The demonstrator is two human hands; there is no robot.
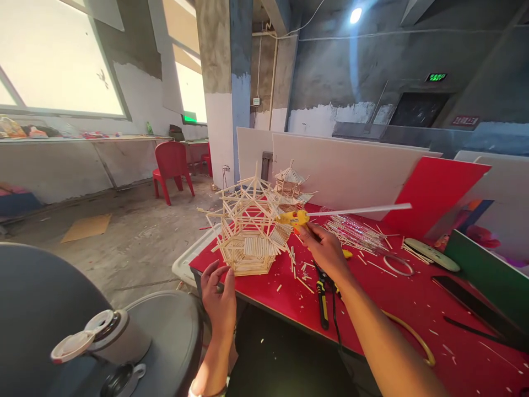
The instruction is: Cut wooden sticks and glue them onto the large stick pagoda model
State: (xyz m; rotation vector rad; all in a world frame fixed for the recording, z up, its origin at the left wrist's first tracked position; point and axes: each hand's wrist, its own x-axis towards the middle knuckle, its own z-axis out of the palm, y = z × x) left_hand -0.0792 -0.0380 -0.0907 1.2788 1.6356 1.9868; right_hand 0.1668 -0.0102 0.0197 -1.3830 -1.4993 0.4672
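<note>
**On the red bench ahead of the fingers: a lattice of bare sticks and a glue gun in hand**

Just past the tips of the left fingers [230, 282], I have the large stick model [258, 246], standing on the near left part of the bench [413, 300]. Its base is many-sided, with thin pale wooden rods laid side by side in ribbed, nested bands; above it, an open skeleton of crossing struts rises to a peak, rod ends poking out at uneven angles. The left fingers are loosely bent by the base's near corner; from my view I can't tell whether they touch or pinch it.

The right fingers [309, 236] I see wrapped round the handle of a yellow glue gun [296, 219], gripping it, smooth plastic with its nozzle towards the model's right side. Whether the nozzle meets the wood, I can't tell. Out of its back runs a long, straight, translucent glue stick [359, 210], passing above the right hand.

Beyond the gun, I make out a smaller stick tower [290, 177] with a ribbed, sloping roof. Right of the right fingers lies a heap of loose rods [355, 231] with glossy, crinkled clear plastic about it, and farther right a clear, round tape ring [409, 269]. Below the right fingers, I see cutters [323, 309] with black-and-yellow grips, near short wood offcuts [306, 270] scattered over the flat red surface.
</note>
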